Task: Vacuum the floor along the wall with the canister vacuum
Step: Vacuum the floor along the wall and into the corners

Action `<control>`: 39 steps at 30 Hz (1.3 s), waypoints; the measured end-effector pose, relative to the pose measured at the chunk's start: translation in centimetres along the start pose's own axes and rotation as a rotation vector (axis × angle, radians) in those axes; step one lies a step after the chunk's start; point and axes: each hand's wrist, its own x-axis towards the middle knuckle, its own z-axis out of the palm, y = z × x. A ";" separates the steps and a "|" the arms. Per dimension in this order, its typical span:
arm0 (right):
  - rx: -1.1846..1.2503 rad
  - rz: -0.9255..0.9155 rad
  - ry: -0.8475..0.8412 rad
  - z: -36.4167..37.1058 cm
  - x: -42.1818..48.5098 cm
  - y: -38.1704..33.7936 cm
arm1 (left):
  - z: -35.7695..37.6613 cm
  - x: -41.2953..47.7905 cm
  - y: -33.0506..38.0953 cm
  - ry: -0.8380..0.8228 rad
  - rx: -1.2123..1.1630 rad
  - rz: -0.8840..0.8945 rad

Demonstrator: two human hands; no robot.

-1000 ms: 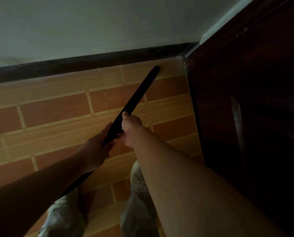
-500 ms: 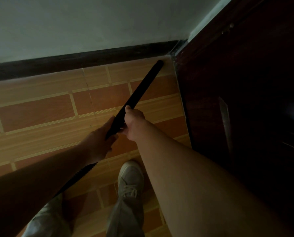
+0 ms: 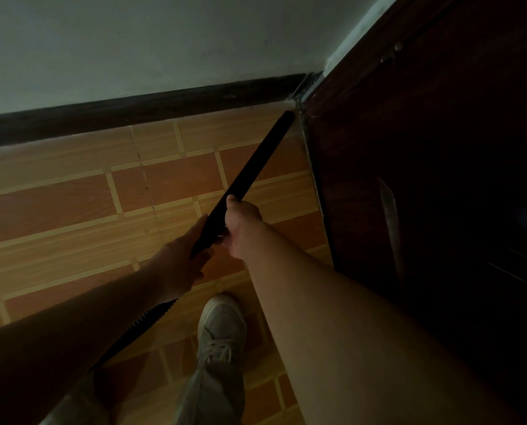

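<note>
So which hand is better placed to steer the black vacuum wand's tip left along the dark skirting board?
Probably the right hand: it grips the black vacuum wand further forward, nearer the tip in the corner by the dark skirting board. The left hand holds further back, by the ribbed hose.

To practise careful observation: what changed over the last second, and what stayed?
The long black vacuum tube slid right along the dark skirting board toward the dark wooden door, and a pale shoe stepped forward. The left hand and right hand keep their grip on it.
</note>
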 end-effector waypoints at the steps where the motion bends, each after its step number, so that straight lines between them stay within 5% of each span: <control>1: -0.003 0.000 -0.004 0.0 0.0 -0.2 | 0.0 0.2 0.1 0.005 0.006 0.005; 39: -0.050 -0.005 -0.001 0.7 -0.3 -1.1 | -0.2 0.1 0.1 0.063 -0.035 -0.018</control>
